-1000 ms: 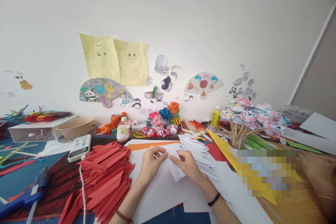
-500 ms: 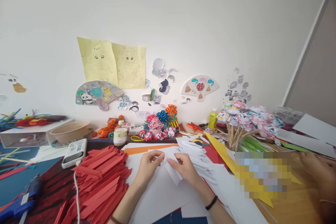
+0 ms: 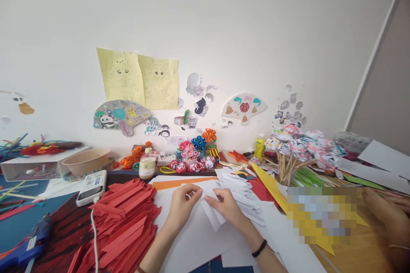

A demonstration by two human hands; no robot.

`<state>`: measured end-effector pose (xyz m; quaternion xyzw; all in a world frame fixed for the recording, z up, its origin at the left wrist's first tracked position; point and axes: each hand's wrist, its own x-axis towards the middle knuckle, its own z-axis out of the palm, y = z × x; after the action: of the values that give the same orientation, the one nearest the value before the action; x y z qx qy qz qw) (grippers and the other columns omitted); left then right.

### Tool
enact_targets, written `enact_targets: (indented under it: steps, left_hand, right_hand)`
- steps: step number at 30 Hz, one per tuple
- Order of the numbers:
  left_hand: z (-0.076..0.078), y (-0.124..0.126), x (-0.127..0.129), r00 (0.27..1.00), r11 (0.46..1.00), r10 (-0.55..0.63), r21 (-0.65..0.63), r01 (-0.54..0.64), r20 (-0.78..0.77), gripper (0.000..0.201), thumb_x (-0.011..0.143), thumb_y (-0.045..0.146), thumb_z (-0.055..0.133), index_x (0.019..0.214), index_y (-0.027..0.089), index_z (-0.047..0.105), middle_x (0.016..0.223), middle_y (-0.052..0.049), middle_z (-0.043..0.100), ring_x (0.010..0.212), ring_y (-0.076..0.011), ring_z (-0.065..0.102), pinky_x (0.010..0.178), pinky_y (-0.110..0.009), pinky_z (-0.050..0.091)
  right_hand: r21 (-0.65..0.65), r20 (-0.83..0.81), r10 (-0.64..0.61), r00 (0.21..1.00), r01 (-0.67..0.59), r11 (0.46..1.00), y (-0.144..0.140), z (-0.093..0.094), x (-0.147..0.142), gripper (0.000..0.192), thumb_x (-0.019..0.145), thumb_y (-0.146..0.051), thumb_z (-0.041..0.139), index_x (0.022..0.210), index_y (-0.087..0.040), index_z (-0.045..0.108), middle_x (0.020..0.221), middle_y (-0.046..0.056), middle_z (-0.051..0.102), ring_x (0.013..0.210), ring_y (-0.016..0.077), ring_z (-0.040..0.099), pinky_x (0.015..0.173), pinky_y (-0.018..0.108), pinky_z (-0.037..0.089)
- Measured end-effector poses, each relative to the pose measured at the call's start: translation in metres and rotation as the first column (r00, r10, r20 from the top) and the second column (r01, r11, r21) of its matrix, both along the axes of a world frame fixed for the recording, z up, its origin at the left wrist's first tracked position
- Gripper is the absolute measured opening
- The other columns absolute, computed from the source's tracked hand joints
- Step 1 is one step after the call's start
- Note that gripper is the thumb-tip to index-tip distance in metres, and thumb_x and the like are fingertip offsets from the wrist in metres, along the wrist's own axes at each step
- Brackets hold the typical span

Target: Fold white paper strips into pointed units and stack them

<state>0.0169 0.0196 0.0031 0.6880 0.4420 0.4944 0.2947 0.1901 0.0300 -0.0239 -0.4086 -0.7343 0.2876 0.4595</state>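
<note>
Both hands meet over a white paper piece (image 3: 209, 209) lying on the white sheets in the middle of the bench (image 3: 19, 222). The left hand (image 3: 181, 204) pinches its upper edge between closed fingers; the right hand (image 3: 228, 207) does the same just beside it. A fold like this seems to want the edges lined up before the crease is pressed flat. A heap of red folded strips (image 3: 128, 222) lies to the left.
</note>
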Motion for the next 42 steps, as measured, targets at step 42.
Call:
enact_targets:
  steps: [42]
  left_hand:
    - [-0.0071,0.0039,0.0032,1.000,1.000,-0.016,-0.007,0.016,-0.004,0.023,0.078,0.038,0.058,0.073,0.016,0.063,0.073,-0.003,0.065,0.059,-0.0128,0.052,0.055,-0.022,0.039]
  right_hand:
    - [-0.037,-0.041,0.013,0.999,-0.014,0.999,-0.0015,0.0000,-0.0027,0.041,0.083,-0.043,0.052,0.056,-0.020,0.029,0.059,-0.005,0.024,0.055,0.0097,0.025,0.050,0.024,0.020]
